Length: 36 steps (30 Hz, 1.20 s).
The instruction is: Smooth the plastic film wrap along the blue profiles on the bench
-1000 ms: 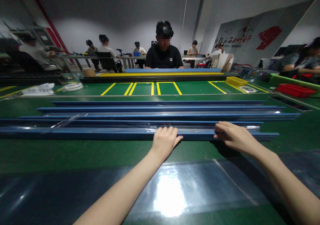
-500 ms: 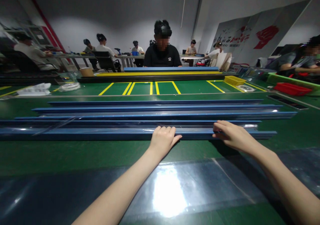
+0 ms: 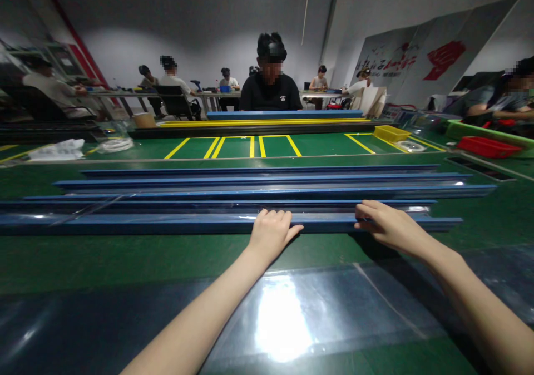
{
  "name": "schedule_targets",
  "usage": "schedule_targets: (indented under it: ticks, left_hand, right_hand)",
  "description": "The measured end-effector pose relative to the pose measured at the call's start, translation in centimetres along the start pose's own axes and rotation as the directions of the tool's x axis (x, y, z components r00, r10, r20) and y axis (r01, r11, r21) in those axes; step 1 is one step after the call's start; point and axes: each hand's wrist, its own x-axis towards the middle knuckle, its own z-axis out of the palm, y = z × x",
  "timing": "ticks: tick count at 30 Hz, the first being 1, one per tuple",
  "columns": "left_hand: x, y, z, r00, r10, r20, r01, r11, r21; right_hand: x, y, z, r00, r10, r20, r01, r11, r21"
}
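Long blue channel profiles lie side by side across the green table. The nearest blue profile [image 3: 167, 219] carries loose clear film along its trough. My left hand [image 3: 271, 230] rests over its near edge, fingers curled into the trough and thumb pointing right. Farther right, my right hand [image 3: 381, 223] bends its fingers over the same edge, with the thumb on the near side; its fingertips are partly hidden. Just behind sits another blue profile [image 3: 334, 190], and a thinner blue profile [image 3: 208, 172] lies beyond that.
Below my forearms a clear plastic sheet [image 3: 334, 308] spreads over the green table [image 3: 125, 258]. A yellow tray [image 3: 391, 134] and a red tray [image 3: 488, 148] stand at the far right. White bags [image 3: 58, 149] lie far left. A person in black [image 3: 271, 92] sits opposite.
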Motion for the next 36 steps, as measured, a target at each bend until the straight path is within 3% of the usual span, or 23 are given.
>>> schedule_targets:
  ticks: [9,26,36]
  left_hand:
    - [-0.1,0.11,-0.02,1.0,-0.019,-0.007,0.019,0.999,0.031]
    - [-0.13,0.13,0.14,0.996,-0.076,-0.041,0.076,0.997,0.005]
    - [-0.23,0.17,0.19,0.999,-0.018,-0.047,0.02,0.999,0.041]
  right_hand:
    - [0.02,-0.02,0.13,1.0,0.001,-0.026,-0.001,1.0,0.009]
    - [0.09,-0.15,0.02,1.0,0.013,0.027,-0.013,1.0,-0.016]
    - [0.05,-0.25,0.4,1.0,0.006,-0.018,-0.007,0.997,-0.075]
